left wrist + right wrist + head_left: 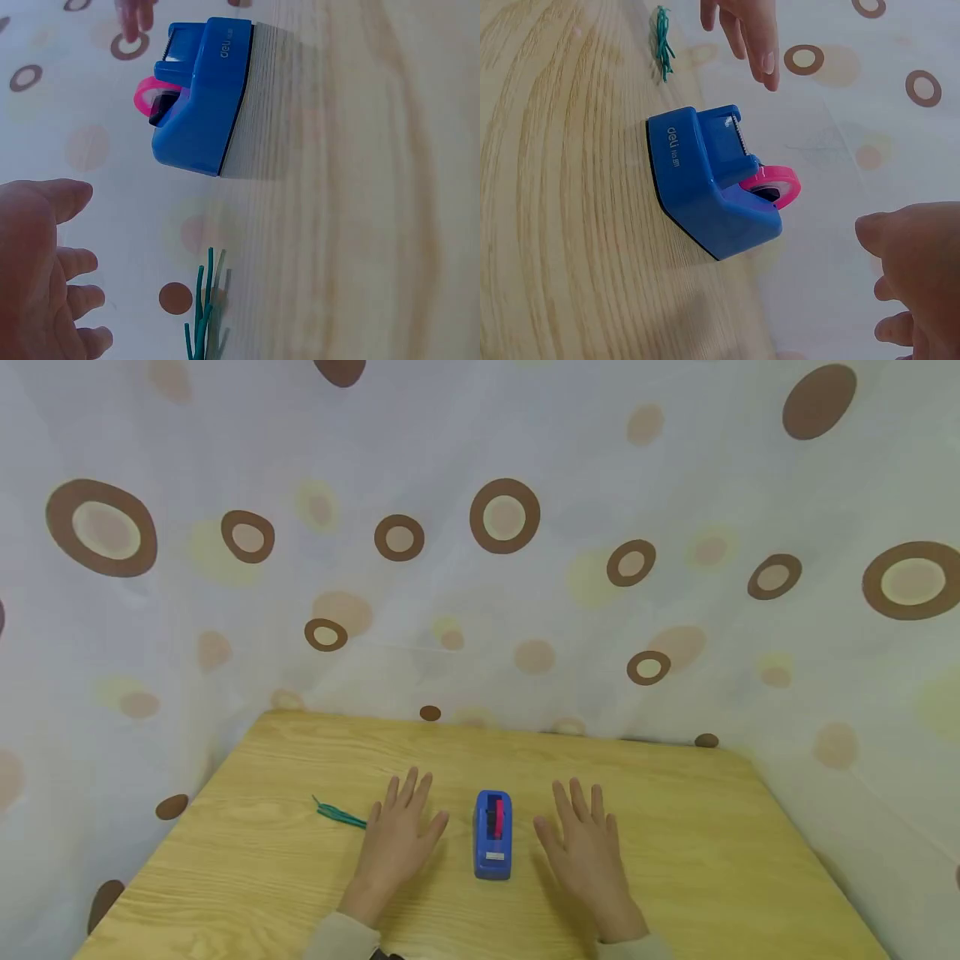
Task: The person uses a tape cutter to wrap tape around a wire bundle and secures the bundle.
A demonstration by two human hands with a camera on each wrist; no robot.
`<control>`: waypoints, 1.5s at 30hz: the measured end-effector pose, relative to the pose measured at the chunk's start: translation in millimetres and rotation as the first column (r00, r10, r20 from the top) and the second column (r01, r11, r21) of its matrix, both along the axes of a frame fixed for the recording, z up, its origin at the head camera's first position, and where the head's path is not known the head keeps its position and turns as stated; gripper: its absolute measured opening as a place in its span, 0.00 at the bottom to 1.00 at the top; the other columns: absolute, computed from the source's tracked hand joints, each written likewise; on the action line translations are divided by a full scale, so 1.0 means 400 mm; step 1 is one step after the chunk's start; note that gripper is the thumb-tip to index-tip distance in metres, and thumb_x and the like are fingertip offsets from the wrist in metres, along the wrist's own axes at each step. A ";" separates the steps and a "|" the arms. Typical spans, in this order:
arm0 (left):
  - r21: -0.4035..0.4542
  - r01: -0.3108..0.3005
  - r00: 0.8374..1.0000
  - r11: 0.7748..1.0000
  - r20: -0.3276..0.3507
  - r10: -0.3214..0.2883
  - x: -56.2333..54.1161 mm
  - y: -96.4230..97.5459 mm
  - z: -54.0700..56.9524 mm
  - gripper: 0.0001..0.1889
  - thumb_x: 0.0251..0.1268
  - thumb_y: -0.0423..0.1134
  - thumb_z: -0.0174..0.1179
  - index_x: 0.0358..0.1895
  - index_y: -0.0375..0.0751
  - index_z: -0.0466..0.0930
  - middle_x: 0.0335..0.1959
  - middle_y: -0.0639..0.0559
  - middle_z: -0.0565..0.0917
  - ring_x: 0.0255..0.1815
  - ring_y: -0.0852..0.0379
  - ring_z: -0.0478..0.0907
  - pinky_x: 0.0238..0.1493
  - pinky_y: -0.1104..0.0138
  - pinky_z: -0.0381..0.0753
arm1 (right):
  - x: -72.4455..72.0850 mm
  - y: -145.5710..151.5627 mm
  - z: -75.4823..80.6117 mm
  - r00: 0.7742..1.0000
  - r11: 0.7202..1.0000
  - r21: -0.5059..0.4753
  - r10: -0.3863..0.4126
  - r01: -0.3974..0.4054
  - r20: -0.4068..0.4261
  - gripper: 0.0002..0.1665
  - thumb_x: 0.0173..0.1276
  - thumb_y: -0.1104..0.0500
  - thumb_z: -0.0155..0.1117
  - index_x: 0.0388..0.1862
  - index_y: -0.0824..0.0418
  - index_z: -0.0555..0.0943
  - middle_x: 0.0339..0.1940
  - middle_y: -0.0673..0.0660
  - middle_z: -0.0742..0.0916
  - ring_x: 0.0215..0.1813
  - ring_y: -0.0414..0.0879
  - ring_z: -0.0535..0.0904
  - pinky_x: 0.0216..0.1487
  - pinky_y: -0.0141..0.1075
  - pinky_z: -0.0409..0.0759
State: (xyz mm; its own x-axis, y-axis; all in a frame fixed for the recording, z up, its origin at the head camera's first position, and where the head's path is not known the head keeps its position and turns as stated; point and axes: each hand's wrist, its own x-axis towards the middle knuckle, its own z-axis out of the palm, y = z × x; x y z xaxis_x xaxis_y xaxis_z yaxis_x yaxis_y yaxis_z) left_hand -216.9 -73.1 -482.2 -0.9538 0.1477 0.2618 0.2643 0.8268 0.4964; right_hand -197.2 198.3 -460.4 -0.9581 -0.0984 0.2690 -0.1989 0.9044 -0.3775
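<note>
1. Tape dispenser (492, 846): I see it standing on the table between the two hands, a smooth, glossy blue block with a sloped end, rounded edges and a thin black base. White "deli" lettering (673, 139) marks its side.
2. A bright pink ring of tape (789, 175) sits upright in its slot around a black hub (161, 107). In the right wrist view I make out a fine-toothed cutter strip (740, 135).
3. The left hand (395, 846) hangs over the wood on one side of the dispenser, apart from it; I read its fingers as wide and loosely spread.
4. The right hand (590, 856) mirrors it on the other side, fingers fanned wide, thumb pointing towards the blue casing.
5. Beside the left hand I see a bundle of thin green strands (341, 816), slender and loose-ended.
6. My head view shows the table (697, 843) with streaky yellow wood grain, and behind it a pale, lightly creased sheet (450, 585) printed with brown rings and ovals; I cannot tell whether it is cloth or plastic.
</note>
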 end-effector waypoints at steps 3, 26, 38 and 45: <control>0.034 0.011 1.000 0.999 0.013 -0.011 -0.001 -0.007 0.001 0.36 0.74 0.59 0.50 0.77 0.43 0.58 0.78 0.42 0.54 0.77 0.35 0.47 0.66 0.34 0.53 | 0.002 -0.009 0.000 1.000 0.999 -0.031 0.023 -0.023 -0.018 0.38 0.78 0.41 0.49 0.77 0.63 0.61 0.76 0.70 0.60 0.76 0.72 0.41 0.63 0.74 0.48; 0.310 0.165 0.975 0.936 0.092 -0.203 -0.043 -0.004 0.003 0.35 0.71 0.47 0.60 0.75 0.37 0.60 0.73 0.39 0.64 0.73 0.39 0.60 0.69 0.47 0.61 | 0.011 -0.014 -0.003 0.994 0.960 -0.280 -0.016 -0.015 -0.108 0.22 0.73 0.55 0.63 0.60 0.66 0.79 0.48 0.60 0.85 0.53 0.58 0.77 0.51 0.54 0.75; 0.375 0.193 0.953 0.907 0.147 -0.264 -0.057 0.000 0.004 0.33 0.72 0.46 0.60 0.76 0.43 0.61 0.74 0.44 0.65 0.73 0.40 0.60 0.68 0.46 0.61 | 0.022 -0.031 -0.015 1.000 0.879 -0.476 -0.023 0.016 -0.008 0.18 0.71 0.59 0.66 0.54 0.67 0.82 0.34 0.51 0.83 0.35 0.43 0.77 0.34 0.32 0.77; 0.390 0.217 0.942 0.895 0.156 -0.296 -0.065 0.009 -0.001 0.32 0.72 0.44 0.60 0.75 0.43 0.61 0.73 0.42 0.65 0.73 0.39 0.60 0.68 0.45 0.61 | 0.031 -0.046 -0.016 0.998 0.852 -0.521 -0.023 0.050 0.058 0.16 0.72 0.58 0.64 0.52 0.67 0.84 0.34 0.53 0.85 0.35 0.43 0.78 0.38 0.35 0.78</control>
